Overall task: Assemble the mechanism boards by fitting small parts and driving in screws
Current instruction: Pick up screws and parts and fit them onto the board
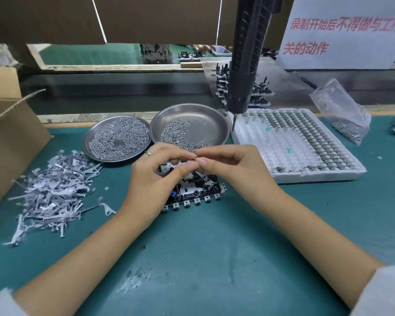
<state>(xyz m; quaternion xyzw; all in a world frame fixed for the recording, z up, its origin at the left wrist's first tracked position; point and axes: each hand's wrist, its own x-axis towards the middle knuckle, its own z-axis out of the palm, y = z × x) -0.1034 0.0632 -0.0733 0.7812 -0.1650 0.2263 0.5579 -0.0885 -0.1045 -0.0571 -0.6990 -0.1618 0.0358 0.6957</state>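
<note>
**Small part pinched over the board, screws not yet driven**

At far left sits a cardboard box [7, 124], then a heap of metal levers [53, 195] on the green mat [203, 258]. Two steel dishes [116, 137] of screws lie beyond the hands. The left hand [151, 181] and right hand [233, 169] meet fingertip to fingertip, both pinching a small part [195, 159] just above the mechanism board [192, 190] lying near centre. The hanging screwdriver [244, 65] is untouched, so fastening seems still ahead. Right: a white tray [294, 151], partly filled, and a bag of screws [342, 115]. Finished-looking boards are stacked beyond.
</note>
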